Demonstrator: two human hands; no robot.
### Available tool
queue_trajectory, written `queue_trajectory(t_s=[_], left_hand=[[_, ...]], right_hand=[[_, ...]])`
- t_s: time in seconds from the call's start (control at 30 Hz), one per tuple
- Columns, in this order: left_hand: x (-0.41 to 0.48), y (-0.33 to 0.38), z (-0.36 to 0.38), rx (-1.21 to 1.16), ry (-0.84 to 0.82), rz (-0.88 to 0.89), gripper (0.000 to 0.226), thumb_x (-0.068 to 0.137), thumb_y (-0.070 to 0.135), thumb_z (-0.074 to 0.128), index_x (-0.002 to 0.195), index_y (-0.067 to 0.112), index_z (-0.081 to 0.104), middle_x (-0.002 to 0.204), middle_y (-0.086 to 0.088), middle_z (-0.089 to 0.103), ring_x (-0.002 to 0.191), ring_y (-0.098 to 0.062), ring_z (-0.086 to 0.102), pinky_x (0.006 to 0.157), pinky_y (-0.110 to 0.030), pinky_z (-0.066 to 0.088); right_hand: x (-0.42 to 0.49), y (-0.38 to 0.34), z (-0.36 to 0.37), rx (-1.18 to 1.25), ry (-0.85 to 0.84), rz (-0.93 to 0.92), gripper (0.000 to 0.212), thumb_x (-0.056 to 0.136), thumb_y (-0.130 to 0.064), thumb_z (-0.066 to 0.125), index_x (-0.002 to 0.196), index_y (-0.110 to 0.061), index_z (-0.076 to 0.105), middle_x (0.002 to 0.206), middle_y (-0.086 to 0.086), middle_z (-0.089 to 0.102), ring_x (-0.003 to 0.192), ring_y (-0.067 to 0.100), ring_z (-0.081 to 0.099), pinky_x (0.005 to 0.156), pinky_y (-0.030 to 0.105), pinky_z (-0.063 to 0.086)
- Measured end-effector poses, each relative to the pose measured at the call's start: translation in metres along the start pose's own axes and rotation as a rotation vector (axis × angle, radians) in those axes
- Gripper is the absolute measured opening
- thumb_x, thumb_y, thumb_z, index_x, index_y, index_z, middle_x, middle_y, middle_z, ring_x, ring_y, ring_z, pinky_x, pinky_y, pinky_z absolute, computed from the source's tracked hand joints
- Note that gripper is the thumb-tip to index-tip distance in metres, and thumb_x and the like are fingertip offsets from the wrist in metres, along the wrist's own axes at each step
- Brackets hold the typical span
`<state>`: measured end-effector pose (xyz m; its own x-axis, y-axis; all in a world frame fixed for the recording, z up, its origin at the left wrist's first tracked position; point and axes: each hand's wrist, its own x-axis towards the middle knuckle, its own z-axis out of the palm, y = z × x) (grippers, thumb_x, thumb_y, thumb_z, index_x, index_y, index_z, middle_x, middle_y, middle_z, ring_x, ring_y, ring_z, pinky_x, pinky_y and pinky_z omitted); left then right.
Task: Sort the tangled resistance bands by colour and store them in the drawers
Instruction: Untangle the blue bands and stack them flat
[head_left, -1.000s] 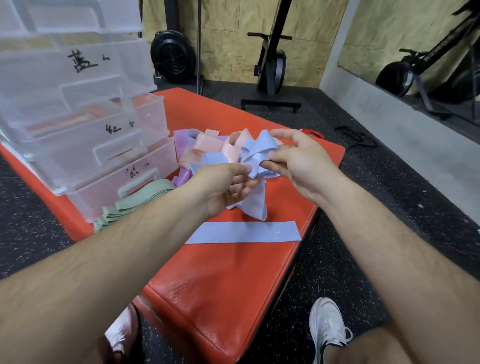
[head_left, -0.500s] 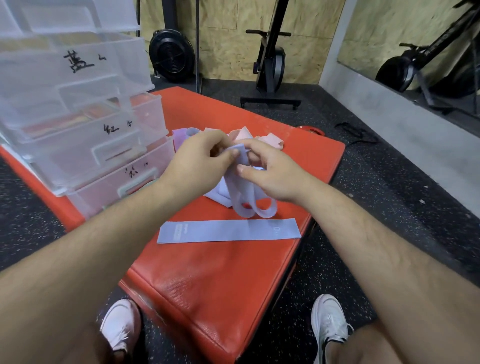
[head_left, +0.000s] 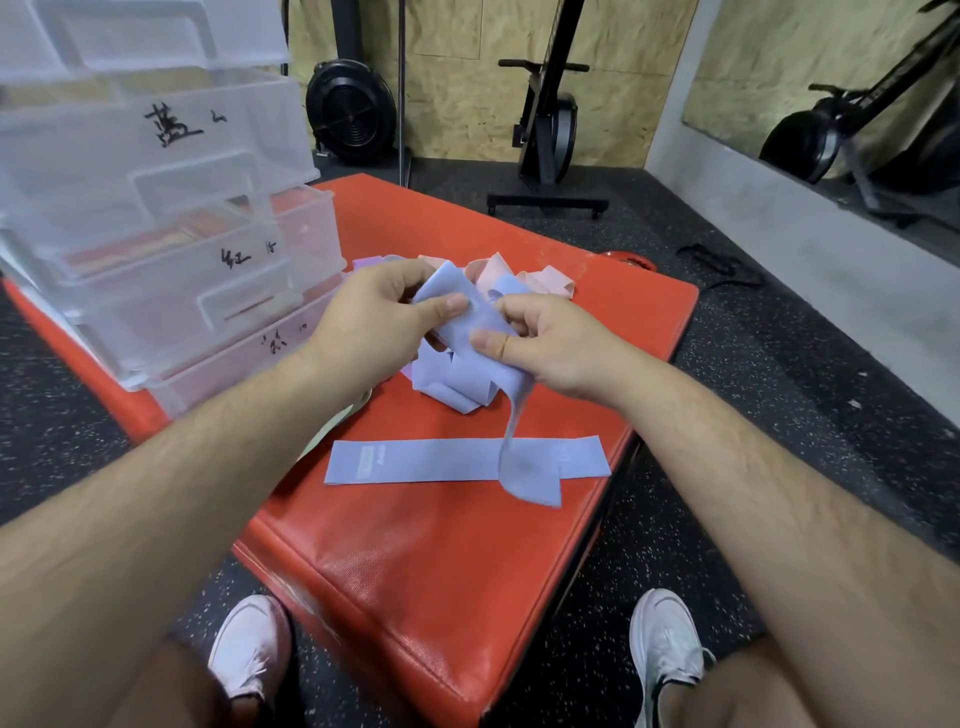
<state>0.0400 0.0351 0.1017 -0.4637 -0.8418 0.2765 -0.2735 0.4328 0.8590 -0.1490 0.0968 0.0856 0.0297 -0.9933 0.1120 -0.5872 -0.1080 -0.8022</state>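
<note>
Both hands work above an orange pad (head_left: 447, 561). The left hand (head_left: 374, 322) pinches the upper end of a blue band (head_left: 470, 332) between thumb and fingers. The right hand (head_left: 545, 343) grips the same band just beside it, thumb pressed on the fabric. One loop of this band hangs down from the right hand, and its lower end overlaps a flat band (head_left: 441, 460), also blue, that lies straight across the pad.

Below the hands, more blue loops form a tangle (head_left: 447, 379) on the pad. Behind the hands lie pink bands (head_left: 530, 278), and a purple edge shows at the left hand's far side. A pale green strip is partly hidden under the left forearm.

A clear drawer unit (head_left: 156, 218) stands on the pad's left side. Its drawers are pulled partly out and carry handwritten labels. The middle drawer (head_left: 208, 260) holds reddish contents. Whether the top drawer holds anything cannot be determined.

Two white shoes (head_left: 662, 644) rest on the speckled floor.
</note>
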Motion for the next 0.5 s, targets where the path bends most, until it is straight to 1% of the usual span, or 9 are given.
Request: queue_trajectory(t_s=[0.07,0.17,0.2,0.23,0.27,0.3,0.33,0.4,0.5], left_hand=[[0.003,-0.006,-0.005,-0.027,0.064,-0.058,0.016,0.092,0.023,0.069,0.091,0.007,0.07,0.075,-0.016,0.064,0.054,-0.01,0.051,0.054,-0.026,0.043],[0.009,-0.019,-0.022,-0.15,0.154,-0.165,0.016,0.091,0.022,0.068,0.095,0.006,0.07,0.076,-0.01,0.065,0.055,-0.016,0.052,0.051,-0.026,0.042],[0.01,-0.024,-0.027,-0.18,0.164,-0.195,0.015,0.092,0.021,0.068,0.097,0.008,0.071,0.078,-0.009,0.067,0.058,-0.017,0.054,0.051,-0.026,0.043],[0.009,-0.029,-0.031,-0.197,0.164,-0.217,0.014,0.092,0.02,0.067,0.1,0.009,0.072,0.079,-0.008,0.069,0.06,-0.017,0.055,0.05,-0.025,0.044],[0.008,-0.034,-0.033,-0.207,0.16,-0.229,0.013,0.092,0.018,0.067,0.101,0.01,0.073,0.079,-0.007,0.07,0.06,-0.016,0.057,0.05,-0.023,0.044],[0.006,-0.038,-0.034,-0.207,0.154,-0.236,0.011,0.093,0.017,0.066,0.1,0.013,0.073,0.079,-0.004,0.071,0.059,-0.014,0.057,0.05,-0.022,0.044],[0.002,-0.042,-0.033,-0.199,0.148,-0.241,0.01,0.093,0.015,0.066,0.099,0.016,0.074,0.078,-0.001,0.072,0.058,-0.012,0.058,0.05,-0.021,0.044],[-0.003,-0.047,-0.031,-0.181,0.147,-0.263,0.009,0.093,0.014,0.066,0.096,0.019,0.073,0.08,0.0,0.072,0.06,-0.01,0.06,0.049,-0.019,0.045],[-0.012,-0.056,-0.031,-0.155,0.163,-0.319,0.006,0.09,0.016,0.07,0.089,0.022,0.069,0.085,-0.002,0.073,0.068,-0.016,0.064,0.052,-0.024,0.046]], right_hand=[[-0.001,0.006,-0.008,-0.017,-0.051,0.042,0.042,0.092,-0.033,0.071,0.082,0.005,0.054,0.066,-0.003,0.037,0.063,0.013,0.035,0.061,0.031,0.03],[-0.005,0.018,-0.023,-0.065,-0.155,0.137,0.024,0.088,-0.035,0.075,0.077,-0.018,0.063,0.058,-0.014,0.045,0.058,0.005,0.04,0.061,0.027,0.034],[-0.008,0.023,-0.027,-0.062,-0.202,0.175,0.02,0.085,-0.037,0.077,0.081,-0.02,0.066,0.062,-0.009,0.054,0.062,0.006,0.047,0.064,0.03,0.041],[-0.01,0.026,-0.031,-0.045,-0.237,0.22,0.023,0.08,-0.041,0.079,0.086,-0.022,0.069,0.072,0.003,0.064,0.07,0.012,0.054,0.07,0.039,0.048],[-0.013,0.029,-0.033,-0.012,-0.267,0.267,0.028,0.074,-0.045,0.08,0.09,-0.024,0.071,0.087,0.016,0.069,0.078,0.02,0.058,0.079,0.048,0.051],[-0.016,0.032,-0.036,0.025,-0.288,0.304,0.031,0.069,-0.046,0.081,0.091,-0.026,0.072,0.095,0.022,0.068,0.083,0.025,0.058,0.08,0.053,0.05],[-0.019,0.034,-0.039,0.038,-0.309,0.336,0.032,0.069,-0.045,0.082,0.092,-0.025,0.073,0.095,0.021,0.065,0.084,0.026,0.056,0.077,0.051,0.047],[-0.023,0.041,-0.046,0.005,-0.348,0.398,0.025,0.079,-0.032,0.081,0.097,-0.017,0.071,0.092,0.014,0.06,0.083,0.026,0.053,0.074,0.043,0.041],[-0.03,0.05,-0.055,-0.083,-0.363,0.447,0.012,0.09,-0.012,0.073,0.101,-0.012,0.069,0.09,0.007,0.072,0.081,0.02,0.065,0.071,0.032,0.049]])
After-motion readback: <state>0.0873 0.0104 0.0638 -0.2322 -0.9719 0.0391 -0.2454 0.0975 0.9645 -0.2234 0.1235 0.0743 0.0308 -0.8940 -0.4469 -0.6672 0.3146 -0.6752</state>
